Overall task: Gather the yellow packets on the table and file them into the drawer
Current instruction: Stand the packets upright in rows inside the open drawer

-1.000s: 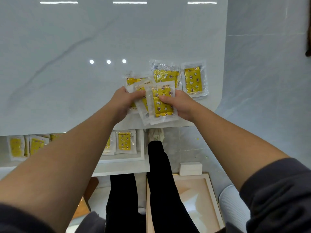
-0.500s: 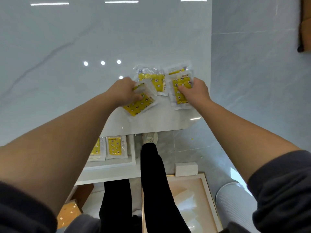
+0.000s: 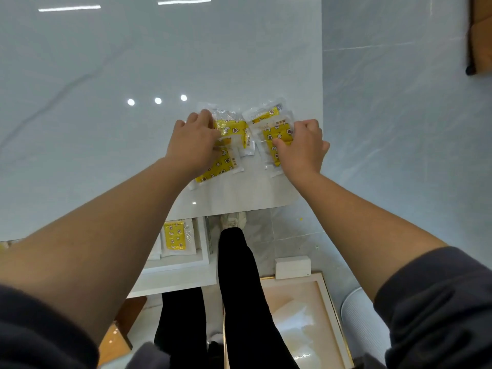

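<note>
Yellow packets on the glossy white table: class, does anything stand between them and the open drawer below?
Nothing visible does. The left hand and right hand grip the yellow plastic-wrapped packets, and the white drawer lies open below the glossy white table.

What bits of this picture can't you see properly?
Head view only:
- Left pile: the left hand covers it, so its packet count is hidden.
- Right pile: the right hand grips over it; count hidden too.
- Drawer: the left forearm and table edge hide most of it.
- Packet print: too small to read.
- Brown thing, top right: cut off by the edge.
</note>
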`<state>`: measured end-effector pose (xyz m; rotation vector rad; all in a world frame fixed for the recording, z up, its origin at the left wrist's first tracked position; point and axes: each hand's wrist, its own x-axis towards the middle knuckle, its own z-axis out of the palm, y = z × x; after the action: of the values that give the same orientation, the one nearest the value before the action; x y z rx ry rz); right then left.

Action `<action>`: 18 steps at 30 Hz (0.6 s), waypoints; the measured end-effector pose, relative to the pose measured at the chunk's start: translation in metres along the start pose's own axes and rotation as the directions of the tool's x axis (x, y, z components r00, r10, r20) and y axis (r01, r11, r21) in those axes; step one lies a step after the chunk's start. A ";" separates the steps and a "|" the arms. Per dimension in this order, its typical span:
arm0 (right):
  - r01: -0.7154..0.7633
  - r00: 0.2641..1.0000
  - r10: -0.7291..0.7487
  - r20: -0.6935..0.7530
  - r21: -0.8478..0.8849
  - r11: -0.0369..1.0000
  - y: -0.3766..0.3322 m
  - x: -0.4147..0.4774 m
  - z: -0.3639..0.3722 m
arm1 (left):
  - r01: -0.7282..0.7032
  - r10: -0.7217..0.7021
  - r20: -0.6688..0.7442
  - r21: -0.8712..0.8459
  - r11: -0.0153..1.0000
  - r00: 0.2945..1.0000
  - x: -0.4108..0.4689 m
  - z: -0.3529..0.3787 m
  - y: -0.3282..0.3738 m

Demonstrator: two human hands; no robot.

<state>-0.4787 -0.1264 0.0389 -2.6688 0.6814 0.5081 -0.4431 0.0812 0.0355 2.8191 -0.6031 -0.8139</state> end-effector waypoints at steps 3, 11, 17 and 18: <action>0.003 0.999 -0.002 -0.049 0.032 0.999 -0.001 -0.006 0.000 | 0.184 -0.159 0.137 -0.197 0.963 0.978 -0.009 0.003 -0.005; -0.023 0.991 0.023 -0.129 0.002 1.000 -0.003 -0.016 -0.002 | 0.445 -0.326 0.308 -0.515 0.733 0.894 -0.037 0.009 -0.018; -0.036 0.999 0.034 0.022 0.094 0.995 -0.008 -0.010 0.004 | 0.485 -0.351 0.335 -0.573 0.661 0.874 -0.055 0.013 -0.022; -0.029 0.999 0.026 0.042 0.077 0.997 -0.008 -0.008 0.005 | 0.493 -0.356 0.341 -0.585 0.644 0.870 -0.057 0.013 -0.022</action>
<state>-0.4823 -0.1145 0.0402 -2.5729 0.7117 0.5313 -0.4865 0.1247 0.0465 2.2207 0.3374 -1.1176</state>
